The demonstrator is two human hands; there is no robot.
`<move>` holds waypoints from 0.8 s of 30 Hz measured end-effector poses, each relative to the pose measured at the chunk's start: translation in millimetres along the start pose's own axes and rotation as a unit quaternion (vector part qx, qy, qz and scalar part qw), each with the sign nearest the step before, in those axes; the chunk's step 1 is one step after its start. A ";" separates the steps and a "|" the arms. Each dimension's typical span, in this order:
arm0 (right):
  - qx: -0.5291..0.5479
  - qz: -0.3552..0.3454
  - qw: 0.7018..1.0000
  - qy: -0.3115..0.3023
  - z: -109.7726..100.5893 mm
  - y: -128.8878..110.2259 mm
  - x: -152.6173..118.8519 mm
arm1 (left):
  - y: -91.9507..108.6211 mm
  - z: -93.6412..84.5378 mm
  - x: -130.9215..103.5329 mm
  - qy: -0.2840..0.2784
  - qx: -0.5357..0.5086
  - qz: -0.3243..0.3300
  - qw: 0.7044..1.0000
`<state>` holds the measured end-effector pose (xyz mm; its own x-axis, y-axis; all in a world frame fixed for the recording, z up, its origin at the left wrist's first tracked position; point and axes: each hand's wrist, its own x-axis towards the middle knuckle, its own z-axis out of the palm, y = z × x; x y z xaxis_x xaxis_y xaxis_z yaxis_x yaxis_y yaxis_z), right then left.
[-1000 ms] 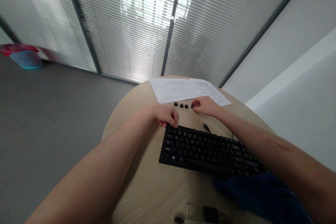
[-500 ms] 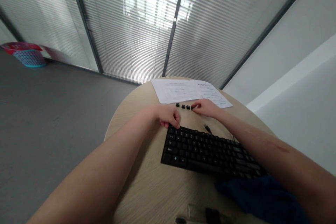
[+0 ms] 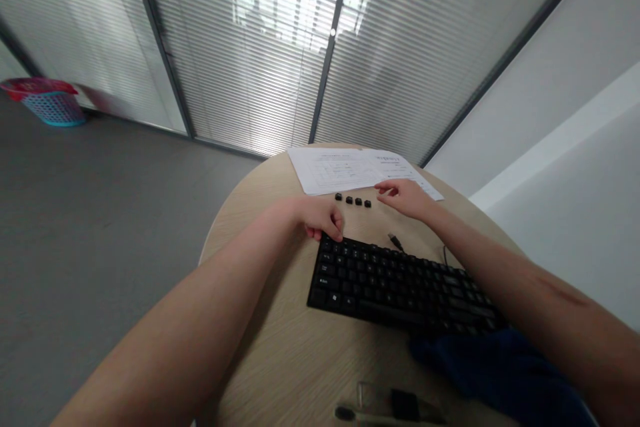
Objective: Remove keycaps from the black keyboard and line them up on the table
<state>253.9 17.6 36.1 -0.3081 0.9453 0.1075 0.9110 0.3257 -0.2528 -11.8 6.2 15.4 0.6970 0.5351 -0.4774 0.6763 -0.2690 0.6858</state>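
Blinds (image 3: pixel 245 93), papers (image 3: pixel 330 171) and keyboard (image 3: pixel 395 283) suggest an office.

I've got printed papers (image 3: pixel 333 171), far side of tabletop (image 3: pixel 280 360) | red-and-blue basket (image 3: pixel 55 109) on grey floor (image 3: pixel 120 207) | kinda bright blinds (image 3: pixel 250 80) behind

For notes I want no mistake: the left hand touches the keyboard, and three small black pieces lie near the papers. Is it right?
The count is wrong: the head view shows four black pieces near the papers, not three. The left hand touches the keyboard.

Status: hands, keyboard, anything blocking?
Left hand closed at keyboard, far left corner. Right hand open, beside four black keycaps. Blue cloth crowding keyboard's near edge.
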 end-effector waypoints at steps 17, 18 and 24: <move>0.011 -0.009 1.000 -0.009 -29.0 -15.0 -175.6 | 24.1 9.6 -7.0 0.240 0.250 0.038 0.937; 0.017 0.007 1.000 0.010 -31.1 -5.3 -186.1 | 33.1 13.7 -7.7 0.274 0.275 0.035 0.921; 0.009 0.195 0.961 0.196 -53.1 76.1 -235.3 | 80.0 41.3 -10.6 0.255 0.335 0.006 0.907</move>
<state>410.3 -181.1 42.6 0.1857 0.9164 0.3544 0.9302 -0.0478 -0.3640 44.7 -54.1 52.7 0.6197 0.7838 -0.0398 0.7818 -0.6121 0.1190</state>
